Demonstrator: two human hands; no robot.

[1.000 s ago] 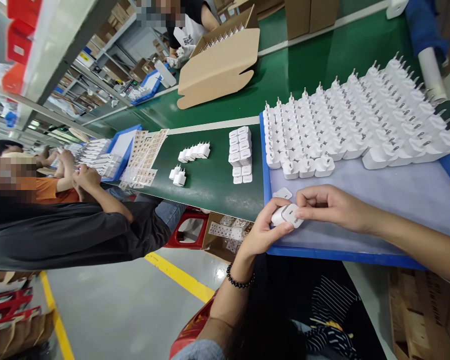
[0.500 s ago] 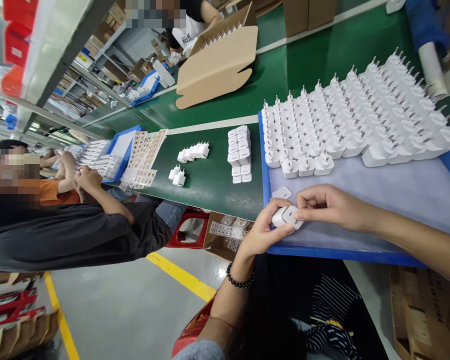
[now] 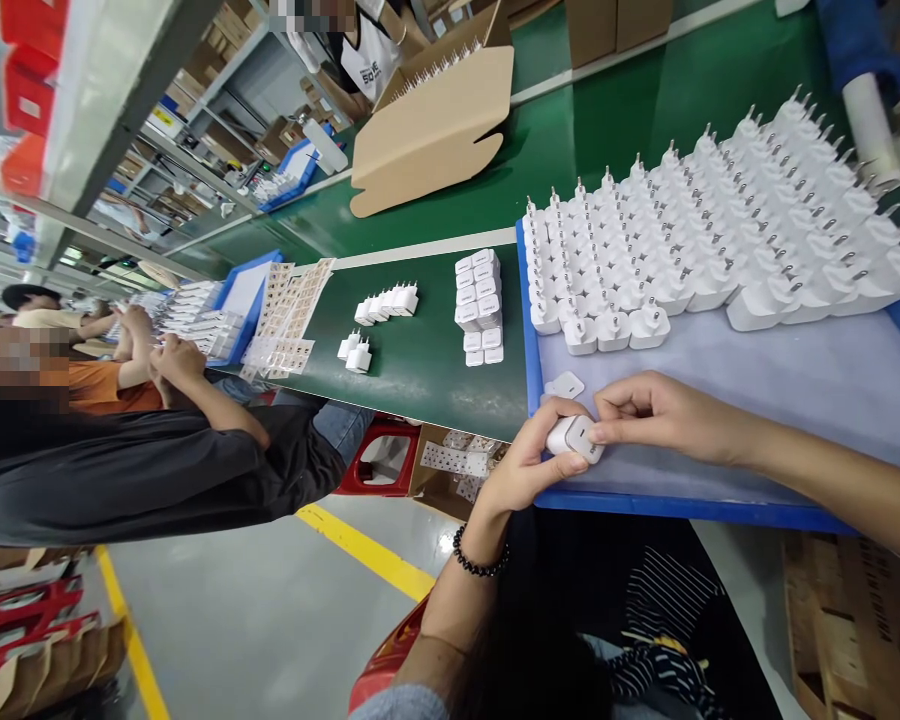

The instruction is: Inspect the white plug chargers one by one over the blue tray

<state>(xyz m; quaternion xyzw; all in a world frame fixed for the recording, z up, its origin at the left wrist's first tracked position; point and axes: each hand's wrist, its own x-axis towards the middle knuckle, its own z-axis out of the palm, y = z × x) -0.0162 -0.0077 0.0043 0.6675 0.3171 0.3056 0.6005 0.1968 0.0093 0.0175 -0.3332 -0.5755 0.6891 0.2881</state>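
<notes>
Left hand: the left hand (image 3: 521, 465) holds a white charger (image 3: 576, 440), its fingers closed around the body, with the thumb along the lower side.
Right hand: the right hand (image 3: 656, 415) comes in from the right, thumb and forefinger pressed together at the charger's end face; whether anything thin is between them, I cannot tell.
Charger: over the near left corner of the blue tray (image 3: 660, 505), tilted, its face with a small slot and grey print turned toward the right hand.
Cover: a loose flat white cover (image 3: 568, 384) lies in the tray, just beyond the charger.
Tray: close rows of white plugs (image 3: 630, 250) stand on the pale liner (image 3: 727, 400), metal pins up.
Worktop: on the green worktop (image 3: 420, 375), left of the tray, are stacked white blocks (image 3: 478, 305), two small groups of plugs (image 3: 387, 303) and, farther left, sticker sheets (image 3: 289, 315).
Beyond: an open cardboard box (image 3: 435, 135) holds more pins-up plugs.
Neighbour: at left, a person in a dark sleeve (image 3: 157, 460) has both hands together.
</notes>
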